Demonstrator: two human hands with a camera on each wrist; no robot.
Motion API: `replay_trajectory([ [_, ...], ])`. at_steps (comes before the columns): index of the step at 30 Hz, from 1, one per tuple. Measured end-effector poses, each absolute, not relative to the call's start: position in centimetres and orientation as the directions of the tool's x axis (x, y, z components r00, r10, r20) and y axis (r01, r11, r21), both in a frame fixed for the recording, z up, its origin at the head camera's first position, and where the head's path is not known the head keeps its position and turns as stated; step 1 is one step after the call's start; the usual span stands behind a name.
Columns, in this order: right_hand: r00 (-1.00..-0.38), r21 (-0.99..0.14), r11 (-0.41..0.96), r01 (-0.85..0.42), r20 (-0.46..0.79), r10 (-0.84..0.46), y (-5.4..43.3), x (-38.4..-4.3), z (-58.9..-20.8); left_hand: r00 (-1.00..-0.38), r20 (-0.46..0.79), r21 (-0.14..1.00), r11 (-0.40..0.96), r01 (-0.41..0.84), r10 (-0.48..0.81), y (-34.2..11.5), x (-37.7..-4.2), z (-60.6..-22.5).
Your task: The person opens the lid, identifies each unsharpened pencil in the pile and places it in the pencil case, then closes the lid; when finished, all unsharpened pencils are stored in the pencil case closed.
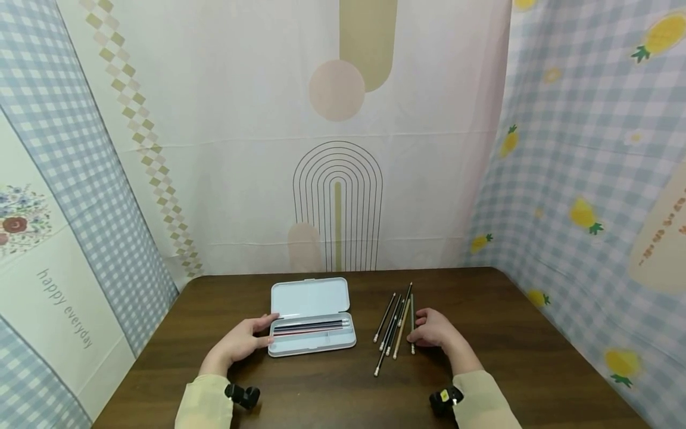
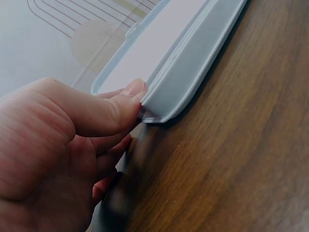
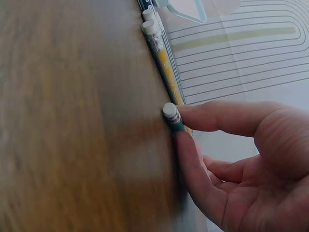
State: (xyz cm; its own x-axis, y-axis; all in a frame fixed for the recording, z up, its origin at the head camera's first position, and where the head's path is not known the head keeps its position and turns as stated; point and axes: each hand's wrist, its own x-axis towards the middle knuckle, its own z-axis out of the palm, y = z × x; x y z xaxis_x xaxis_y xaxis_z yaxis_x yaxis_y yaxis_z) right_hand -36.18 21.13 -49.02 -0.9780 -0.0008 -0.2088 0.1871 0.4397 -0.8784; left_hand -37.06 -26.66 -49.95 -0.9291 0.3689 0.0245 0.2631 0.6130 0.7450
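Observation:
An open pale-blue pencil case (image 1: pixel 300 345) lies on the table, its lid (image 1: pixel 311 298) tipped back. Several dark pencils and a red one (image 1: pixel 308 331) lie inside. At the case's left end, my left hand (image 1: pixel 241 341) grips the edge; in the left wrist view the thumb presses on the rim of the case (image 2: pixel 198 72). To the right, my right hand (image 1: pixel 435 330) pinches a green pencil (image 3: pixel 176 122) between thumb and index finger, near its white eraser. That pencil is on the right side of a loose group of pencils (image 1: pixel 388 333).
Among the loose pencils is a yellow one (image 1: pixel 402 329), just left of the green one; the others look dark. All lie with eraser ends toward me on the brown wooden table (image 1: pixel 321 393). Patterned cloths (image 1: pixel 241 196) hang behind and at both sides.

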Motion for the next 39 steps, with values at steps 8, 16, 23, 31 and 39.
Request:
replay_trajectory([
  [8, -0.979, -0.864, 0.466, 0.188, -0.201, 0.022, 20.92, -36.03, -48.9, -0.933, 0.014, 0.742, 0.622, 0.251, 0.36, -26.51, -37.11, -49.94],
  [16, -0.979, -0.866, 0.459, 0.198, -0.198, 0.049, 20.88, -35.82, -49.09, -0.936, 0.003, 0.739, 0.63, 0.24, 0.353, -26.42, -37.14, -50.03],
  [23, -0.976, -0.873, 0.44, 0.211, -0.215, 0.041, 20.94, -35.77, -48.84, -0.936, 0.0, 0.735, 0.634, 0.239, 0.352, -26.52, -37.08, -49.98],
  [31, -0.972, -0.878, 0.424, 0.222, -0.231, 0.032, 21.17, -35.91, -48.58, -0.935, 0.002, 0.736, 0.632, 0.242, 0.356, -26.55, -36.98, -49.7],
  [39, -0.97, -0.913, 0.342, 0.224, -0.241, -0.009, 21.79, -35.79, -48.31, -0.935, -0.001, 0.739, 0.63, 0.239, 0.355, -26.56, -36.91, -49.62],
])
